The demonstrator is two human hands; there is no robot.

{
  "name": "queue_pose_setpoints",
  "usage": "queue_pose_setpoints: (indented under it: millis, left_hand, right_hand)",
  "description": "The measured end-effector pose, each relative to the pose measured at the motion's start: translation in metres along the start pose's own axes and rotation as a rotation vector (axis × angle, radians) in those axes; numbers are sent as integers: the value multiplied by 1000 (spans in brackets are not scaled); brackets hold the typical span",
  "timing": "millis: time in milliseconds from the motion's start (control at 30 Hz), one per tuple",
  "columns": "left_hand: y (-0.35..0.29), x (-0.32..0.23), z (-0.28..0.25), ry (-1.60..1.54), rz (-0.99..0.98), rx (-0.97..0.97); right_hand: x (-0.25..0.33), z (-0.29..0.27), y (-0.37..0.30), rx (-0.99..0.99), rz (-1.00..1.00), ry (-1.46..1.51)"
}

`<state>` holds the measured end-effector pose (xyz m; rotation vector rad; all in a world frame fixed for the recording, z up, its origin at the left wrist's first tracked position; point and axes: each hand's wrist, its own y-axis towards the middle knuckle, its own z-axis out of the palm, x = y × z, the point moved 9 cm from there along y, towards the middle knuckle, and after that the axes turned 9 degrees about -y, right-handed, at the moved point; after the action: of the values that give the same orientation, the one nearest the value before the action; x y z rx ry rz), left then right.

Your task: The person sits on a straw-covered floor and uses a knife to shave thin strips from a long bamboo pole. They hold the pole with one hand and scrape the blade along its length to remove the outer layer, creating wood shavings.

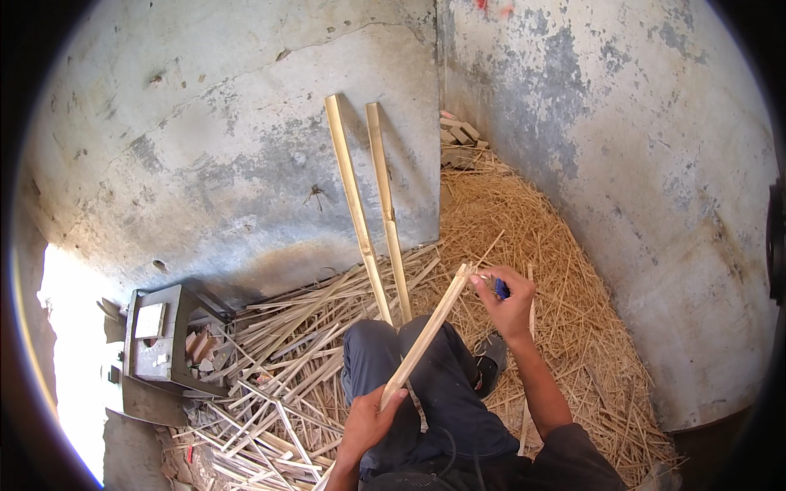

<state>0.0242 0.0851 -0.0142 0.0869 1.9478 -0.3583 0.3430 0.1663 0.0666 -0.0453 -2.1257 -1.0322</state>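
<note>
A pale split bamboo piece slants up from lower left to upper right across my knees. My left hand is closed round its lower end, thumb along the side. At the upper end, my right hand is closed with its fingertips against the bamboo. A small blue object shows in the curl of the right fingers; most of it is hidden, so its kind is unclear. A thin sliver sticks out beyond the bamboo's tip, beside the right fingertips.
Two long bamboo lengths lean against the wall ahead. Cut strips litter the floor at left, beside a wooden stool-like box with broken bricks. Straw-like shavings heap up at right, by bricks in the corner.
</note>
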Motion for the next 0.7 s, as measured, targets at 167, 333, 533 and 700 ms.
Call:
queue_pose_setpoints:
  millis: [167,333,533,700]
  left_hand:
    - [0,8,1,5,-8,20]
    - [0,10,2,-40,4,64]
    - [2,9,7,-62,-5,94]
    - [2,-2,8,-46,23,75]
  right_hand:
    - [-38,18,-5,155,237,184]
    - [-56,34,-7,274,481,645]
    - [-74,46,-16,368,669,1024]
    - [-78,48,-19,327,678,1063]
